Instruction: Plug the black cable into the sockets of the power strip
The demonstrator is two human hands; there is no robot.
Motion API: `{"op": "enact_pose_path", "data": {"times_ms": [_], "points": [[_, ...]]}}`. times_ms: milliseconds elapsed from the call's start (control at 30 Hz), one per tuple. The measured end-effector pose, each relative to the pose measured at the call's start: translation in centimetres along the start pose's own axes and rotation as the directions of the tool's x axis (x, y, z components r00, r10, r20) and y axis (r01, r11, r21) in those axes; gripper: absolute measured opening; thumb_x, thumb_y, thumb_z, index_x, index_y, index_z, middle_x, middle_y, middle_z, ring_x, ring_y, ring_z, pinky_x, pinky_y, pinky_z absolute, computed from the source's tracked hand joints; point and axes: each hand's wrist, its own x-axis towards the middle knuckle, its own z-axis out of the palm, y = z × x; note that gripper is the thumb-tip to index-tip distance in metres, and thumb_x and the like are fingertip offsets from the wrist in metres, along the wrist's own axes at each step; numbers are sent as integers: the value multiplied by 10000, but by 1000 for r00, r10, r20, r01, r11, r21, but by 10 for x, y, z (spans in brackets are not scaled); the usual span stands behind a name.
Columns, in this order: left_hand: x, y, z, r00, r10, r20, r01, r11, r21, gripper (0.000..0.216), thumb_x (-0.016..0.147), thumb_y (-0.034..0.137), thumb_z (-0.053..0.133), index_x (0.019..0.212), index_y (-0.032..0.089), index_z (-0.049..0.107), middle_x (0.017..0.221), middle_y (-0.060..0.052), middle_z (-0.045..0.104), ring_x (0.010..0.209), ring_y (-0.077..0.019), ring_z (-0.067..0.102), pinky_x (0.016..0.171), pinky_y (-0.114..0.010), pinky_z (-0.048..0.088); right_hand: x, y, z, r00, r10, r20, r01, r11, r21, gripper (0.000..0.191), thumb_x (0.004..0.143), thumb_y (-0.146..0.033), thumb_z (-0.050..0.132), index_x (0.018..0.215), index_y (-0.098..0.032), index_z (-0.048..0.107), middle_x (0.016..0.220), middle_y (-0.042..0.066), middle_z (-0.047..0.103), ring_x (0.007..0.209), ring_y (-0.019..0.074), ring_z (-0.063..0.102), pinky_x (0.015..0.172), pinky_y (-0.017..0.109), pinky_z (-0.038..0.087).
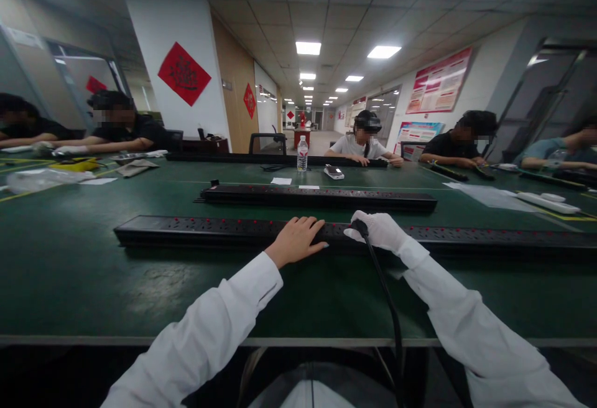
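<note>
A long black power strip (196,229) with a row of sockets and small red parts lies across the green table in front of me. My left hand (297,239), bare, rests on top of it with the fingers stretched out and the thumb apart. My right hand (383,231), in a white glove, grips a black plug (360,227) at the strip's top face. From the plug a thick black cord (389,299) runs down over the table's front edge. Whether the plug's pins sit in a socket is hidden.
Behind lies a second black power strip (321,196), with another long dark strip (224,158) at the far side. A water bottle (303,156) stands beyond, beside a small white-and-dark device (334,172). Several people sit around the table (186,308). White sheets (489,196) lie at right.
</note>
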Motion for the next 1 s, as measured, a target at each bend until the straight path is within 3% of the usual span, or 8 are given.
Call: {"op": "enact_pose_path", "data": {"times_ms": [400,1000], "points": [[0,1,-1,1000,-8,10,8,1000,7,603,840,560,289,1306,177,285,1177,-103,504,1031,-238,496,847,-364,374,-2,-1,-1,1000,5,21,-6,1000,21,409,799,-590,355,860,-225,527,636,17,614,571,138,559,531,214,290],[-1,0,-1,1000,-14,18,14,1000,-24,593,834,574,292,1287,192,318,1176,-95,506,1029,-233,498,867,-371,368,-1,1,4,999,33,27,-34,998,57,442,783,-621,355,907,-248,557,667,17,629,587,141,573,541,218,318]]}}
